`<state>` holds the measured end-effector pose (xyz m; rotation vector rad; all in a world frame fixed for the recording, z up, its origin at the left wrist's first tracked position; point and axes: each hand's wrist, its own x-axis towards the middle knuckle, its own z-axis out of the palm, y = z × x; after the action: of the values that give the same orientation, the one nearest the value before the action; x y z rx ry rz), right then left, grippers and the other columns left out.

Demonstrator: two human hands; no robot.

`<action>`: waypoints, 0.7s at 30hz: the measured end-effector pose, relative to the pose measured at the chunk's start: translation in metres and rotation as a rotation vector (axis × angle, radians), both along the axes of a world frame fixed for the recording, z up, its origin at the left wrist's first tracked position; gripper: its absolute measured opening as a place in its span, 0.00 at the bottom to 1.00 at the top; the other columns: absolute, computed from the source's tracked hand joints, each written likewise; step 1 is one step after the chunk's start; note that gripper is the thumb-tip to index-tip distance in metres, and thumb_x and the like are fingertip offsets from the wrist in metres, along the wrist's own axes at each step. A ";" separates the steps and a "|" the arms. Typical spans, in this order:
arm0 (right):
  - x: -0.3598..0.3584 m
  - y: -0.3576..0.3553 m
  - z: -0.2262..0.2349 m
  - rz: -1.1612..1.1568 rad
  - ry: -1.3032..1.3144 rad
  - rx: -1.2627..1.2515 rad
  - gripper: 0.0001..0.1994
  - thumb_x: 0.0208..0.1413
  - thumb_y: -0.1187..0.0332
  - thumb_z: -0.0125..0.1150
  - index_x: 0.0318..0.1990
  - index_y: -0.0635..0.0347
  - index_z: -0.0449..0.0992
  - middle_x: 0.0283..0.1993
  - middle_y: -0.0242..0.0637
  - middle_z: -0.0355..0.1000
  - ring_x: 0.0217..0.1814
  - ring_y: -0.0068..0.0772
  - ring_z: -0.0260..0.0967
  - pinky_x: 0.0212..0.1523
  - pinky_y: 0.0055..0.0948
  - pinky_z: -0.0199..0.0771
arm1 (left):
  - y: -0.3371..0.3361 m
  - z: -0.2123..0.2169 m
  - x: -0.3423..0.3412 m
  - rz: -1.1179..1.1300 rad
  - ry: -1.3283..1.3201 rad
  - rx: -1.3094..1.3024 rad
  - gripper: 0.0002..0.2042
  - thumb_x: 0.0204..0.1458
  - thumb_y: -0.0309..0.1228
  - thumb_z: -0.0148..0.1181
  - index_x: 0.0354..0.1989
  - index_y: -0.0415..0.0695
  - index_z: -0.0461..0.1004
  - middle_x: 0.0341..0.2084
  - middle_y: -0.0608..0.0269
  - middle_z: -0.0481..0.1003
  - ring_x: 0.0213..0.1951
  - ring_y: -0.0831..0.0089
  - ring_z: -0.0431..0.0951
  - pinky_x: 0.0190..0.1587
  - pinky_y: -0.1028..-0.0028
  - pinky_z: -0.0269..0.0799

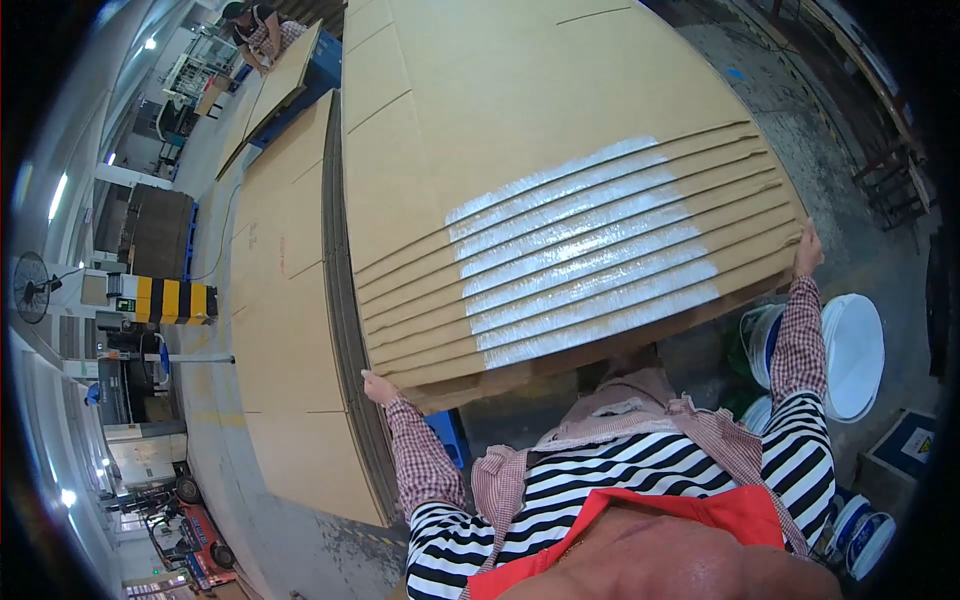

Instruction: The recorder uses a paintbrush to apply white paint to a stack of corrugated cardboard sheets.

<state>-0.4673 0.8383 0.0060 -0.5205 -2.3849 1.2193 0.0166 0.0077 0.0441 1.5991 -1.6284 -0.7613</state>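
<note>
Gripping fanned cardboard sheets [520, 170] w/ white-glued edges, both hands.

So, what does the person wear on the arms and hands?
Both forearms are covered by sleeve covers in a small red and white check. Above them come black and white striped sleeves. The left hand and the right hand are bare, without gloves; no ring or watch can be seen.

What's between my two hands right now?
The near edge of the fanned cardboard sheets spans from left hand to right hand, with white glue stripes across them, in the head view.
</note>
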 end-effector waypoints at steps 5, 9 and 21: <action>-0.010 0.015 -0.021 -0.124 -0.034 -0.276 0.27 0.61 0.45 0.47 0.41 0.64 0.81 0.45 0.44 0.77 0.49 0.36 0.70 0.52 0.31 0.65 | 0.001 -0.013 -0.010 0.126 0.140 -0.104 0.28 0.64 0.46 0.35 0.34 0.37 0.81 0.33 0.47 0.79 0.37 0.57 0.78 0.44 0.63 0.72; -0.011 0.012 -0.031 -0.122 -0.128 -0.227 0.27 0.63 0.50 0.44 0.53 0.65 0.74 0.54 0.44 0.73 0.57 0.41 0.68 0.58 0.33 0.61 | -0.001 -0.015 -0.020 0.186 -0.129 -0.039 0.25 0.63 0.44 0.38 0.40 0.34 0.78 0.37 0.46 0.79 0.42 0.54 0.77 0.46 0.62 0.71; -0.023 -0.040 0.007 -0.231 -0.280 0.435 0.31 0.62 0.42 0.32 0.47 0.56 0.78 0.44 0.53 0.75 0.48 0.59 0.71 0.48 0.52 0.68 | 0.000 -0.009 -0.055 0.132 -0.502 -0.148 0.26 0.62 0.45 0.38 0.40 0.34 0.76 0.37 0.41 0.77 0.40 0.45 0.77 0.44 0.55 0.72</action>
<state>-0.4903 0.7988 0.0133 -0.8330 -2.6226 0.5327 -0.0385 0.0075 0.0350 1.8625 -1.8440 -0.1661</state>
